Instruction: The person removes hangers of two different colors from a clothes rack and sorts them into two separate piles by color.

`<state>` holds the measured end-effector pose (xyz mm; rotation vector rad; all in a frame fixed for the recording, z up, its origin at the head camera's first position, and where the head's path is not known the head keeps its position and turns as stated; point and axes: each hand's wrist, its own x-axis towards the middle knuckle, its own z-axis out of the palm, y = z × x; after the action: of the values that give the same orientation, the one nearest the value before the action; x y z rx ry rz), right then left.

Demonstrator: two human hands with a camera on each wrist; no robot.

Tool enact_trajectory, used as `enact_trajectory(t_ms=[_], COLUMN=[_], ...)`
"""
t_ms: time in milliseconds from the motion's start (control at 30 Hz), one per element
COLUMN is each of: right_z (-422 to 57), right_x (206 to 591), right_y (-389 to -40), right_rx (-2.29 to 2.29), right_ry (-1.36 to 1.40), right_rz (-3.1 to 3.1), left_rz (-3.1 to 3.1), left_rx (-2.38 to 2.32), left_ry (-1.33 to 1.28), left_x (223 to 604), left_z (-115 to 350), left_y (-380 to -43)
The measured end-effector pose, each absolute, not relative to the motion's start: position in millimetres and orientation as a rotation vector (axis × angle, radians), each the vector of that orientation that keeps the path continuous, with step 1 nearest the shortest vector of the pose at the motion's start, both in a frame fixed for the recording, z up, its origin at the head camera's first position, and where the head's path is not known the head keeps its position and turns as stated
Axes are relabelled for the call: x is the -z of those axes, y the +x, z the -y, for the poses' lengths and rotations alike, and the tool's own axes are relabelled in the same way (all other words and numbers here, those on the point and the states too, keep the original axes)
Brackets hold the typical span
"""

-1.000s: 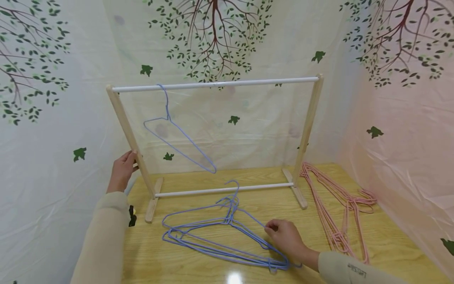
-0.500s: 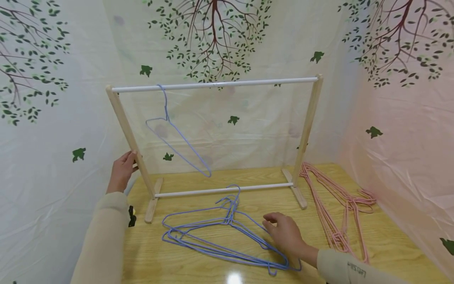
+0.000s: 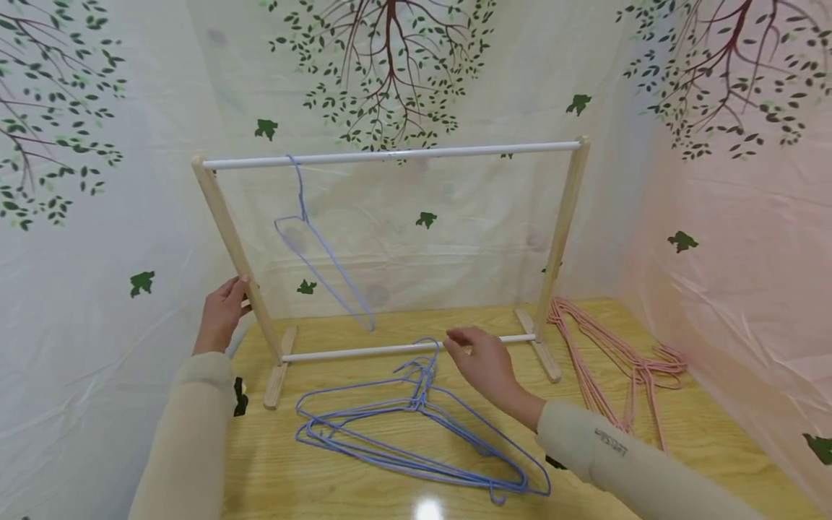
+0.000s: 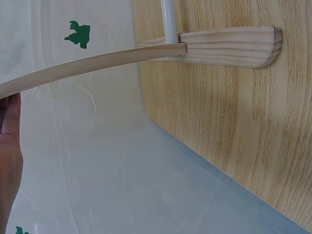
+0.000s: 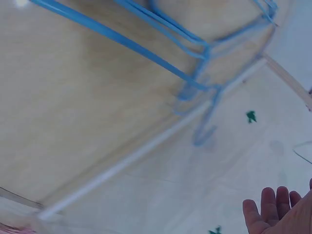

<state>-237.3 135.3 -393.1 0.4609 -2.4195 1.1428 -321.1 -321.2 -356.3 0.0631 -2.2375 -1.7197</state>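
Note:
My left hand (image 3: 221,314) holds the left wooden post (image 3: 235,245) of a small clothes rack, thumb and fingers at its outer side. In the left wrist view, the fingers (image 4: 12,114) meet the post's edge. A single blue wire hanger (image 3: 302,215) hangs from the rack's white top bar (image 3: 442,152), toward the left end. Several more blue hangers (image 3: 419,406) lie overlapped on the table in front, one hook raised. Just right of that hook hovers my right hand (image 3: 484,365), fingers loosely bent and holding nothing; its fingers (image 5: 268,202) also show in the right wrist view.
A bundle of pink wire hangers (image 3: 640,368) lies on the wooden table (image 3: 273,469) at the right. The rack's white lower bar (image 3: 364,352) and wooden feet (image 3: 544,354) stand behind the blue pile. Patterned sheeting (image 3: 156,217) encloses the back and sides.
My right hand has let go of the right side of the top blue hanger and risen up and left toward its hook. The hanging hanger has swung round. The left hand stays put.

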Motion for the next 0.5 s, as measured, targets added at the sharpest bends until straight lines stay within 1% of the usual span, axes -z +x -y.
enact_trajectory(t_ms=[267, 500], right_z=[-77.1, -30.1], right_x=[333.6, 299.2], right_y=[-253.5, -258.2], right_rx=[-1.222, -1.267], right_ry=[0.501, 0.5], right_rz=[2.337, 2.393], left_rz=[2.234, 2.211], left_rx=[1.719, 1.736], left_ry=[0.056, 0.05], left_x=[357.0, 355.8], left_z=[322.2, 322.7], left_y=[-323.6, -325.2])
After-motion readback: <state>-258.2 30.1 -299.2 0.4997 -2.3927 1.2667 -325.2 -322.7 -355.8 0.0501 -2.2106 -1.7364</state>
